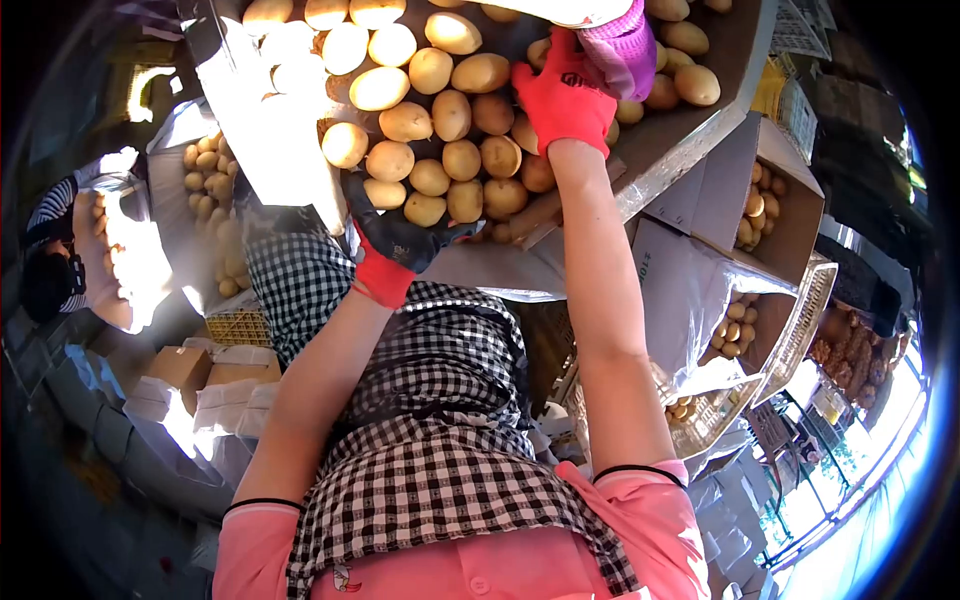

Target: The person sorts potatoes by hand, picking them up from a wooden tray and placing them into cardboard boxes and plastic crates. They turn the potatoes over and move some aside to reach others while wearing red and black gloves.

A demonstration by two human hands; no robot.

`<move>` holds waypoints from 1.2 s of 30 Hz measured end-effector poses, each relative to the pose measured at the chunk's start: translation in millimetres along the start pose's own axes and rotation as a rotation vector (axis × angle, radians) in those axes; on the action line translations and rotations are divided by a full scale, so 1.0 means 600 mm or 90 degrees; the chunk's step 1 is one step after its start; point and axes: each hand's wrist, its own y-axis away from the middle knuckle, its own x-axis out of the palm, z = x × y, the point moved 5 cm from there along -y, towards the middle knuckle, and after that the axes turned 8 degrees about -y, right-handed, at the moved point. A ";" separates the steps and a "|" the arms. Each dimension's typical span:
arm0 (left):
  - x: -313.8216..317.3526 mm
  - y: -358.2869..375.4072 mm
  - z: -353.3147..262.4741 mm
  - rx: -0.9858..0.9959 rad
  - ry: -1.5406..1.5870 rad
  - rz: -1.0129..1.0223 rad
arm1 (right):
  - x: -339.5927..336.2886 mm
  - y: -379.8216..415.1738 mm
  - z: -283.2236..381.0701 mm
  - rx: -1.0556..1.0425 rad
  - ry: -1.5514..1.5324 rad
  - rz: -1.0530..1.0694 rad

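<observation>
Many round yellow-brown potatoes [451, 116] lie in a wooden-edged sorting tray [690, 130] in front of me. My left hand [395, 245], in a red glove with a black palm, is at the tray's near edge. Its thumb and fingers are spread below the nearest potatoes, with nothing visibly gripped. My right hand [568, 100], in a red glove, reaches over the potatoes with its back up. Its thumb and forefinger are apart beside a potato [539, 52]; the other fingertips are partly hidden. Another person's purple-gloved hand [620, 48] is right against it.
Cardboard boxes of potatoes [757, 205] and plastic crates [800, 325] stand to the right. More potatoes [208, 180] lie at the left, near a person in a striped sleeve [52, 203]. Cartons [180, 372] are at lower left.
</observation>
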 end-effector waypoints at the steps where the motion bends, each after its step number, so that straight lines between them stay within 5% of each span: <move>1: -0.004 -0.001 -0.002 0.000 -0.031 -0.027 | 0.014 0.003 -0.002 0.118 -0.110 0.126; 4: 0.012 -0.003 -0.007 0.007 -0.011 -0.080 | -0.119 0.030 0.050 0.056 -0.106 0.108; 6: 0.005 0.003 -0.002 0.007 0.019 -0.066 | -0.229 0.065 0.029 -0.028 -0.170 -0.064; 8: -0.011 0.008 0.005 0.007 0.053 -0.052 | -0.333 0.080 -0.106 0.099 -0.020 -0.259; 9: -0.020 0.004 0.005 0.018 0.040 -0.021 | -0.369 0.080 -0.123 0.194 0.181 -0.226; 12: -0.022 0.000 0.003 0.052 0.048 0.102 | -0.286 0.101 -0.073 0.032 0.207 -0.190; 14: -0.018 0.020 -0.003 0.031 -0.042 -0.139 | -0.155 0.132 0.052 -0.071 -0.133 0.036; 15: -0.002 0.026 -0.008 0.057 -0.100 -0.161 | -0.100 0.147 0.109 -0.083 -0.190 0.096; 16: -0.060 0.006 -0.003 0.094 0.000 -0.158 | -0.043 0.153 0.132 -0.032 -0.162 0.234; 18: -0.074 0.015 -0.022 0.278 -0.320 -0.248 | 0.021 0.150 0.142 0.039 -0.133 0.331; 21: -0.054 0.032 -0.004 0.097 -0.035 -0.379 | 0.039 0.155 0.137 0.069 -0.168 0.356; 23: -0.019 0.016 0.008 0.018 0.050 -0.062 | 0.020 0.168 0.118 0.062 -0.303 0.368; 25: -0.043 -0.013 -0.002 0.039 -0.026 -0.124 | 0.040 0.207 0.095 0.119 -0.445 0.387; 26: -0.033 -0.011 -0.009 0.063 -0.054 -0.169 | -0.007 0.210 0.093 0.255 -0.624 0.444; 28: -0.058 -0.006 -0.013 -0.033 0.024 -0.209 | -0.013 0.242 0.081 0.332 -1.026 0.287; 30: -0.059 -0.011 -0.012 0.025 0.048 -0.211 | -0.080 0.258 0.069 0.475 -1.291 0.323; 31: -0.067 -0.014 -0.014 0.022 0.014 -0.198 | -0.111 0.263 0.061 0.487 -1.243 0.241; 34: -0.037 -0.014 -0.012 -0.021 -0.011 -0.123 | -0.245 0.248 0.024 0.189 -0.981 -0.023; 35: -0.034 -0.014 -0.010 -0.022 -0.013 -0.118 | -0.295 0.230 0.004 -0.156 -0.758 -0.155; 36: -0.032 -0.012 -0.010 -0.019 -0.016 -0.118 | -0.360 0.201 0.008 -0.246 -0.708 -0.138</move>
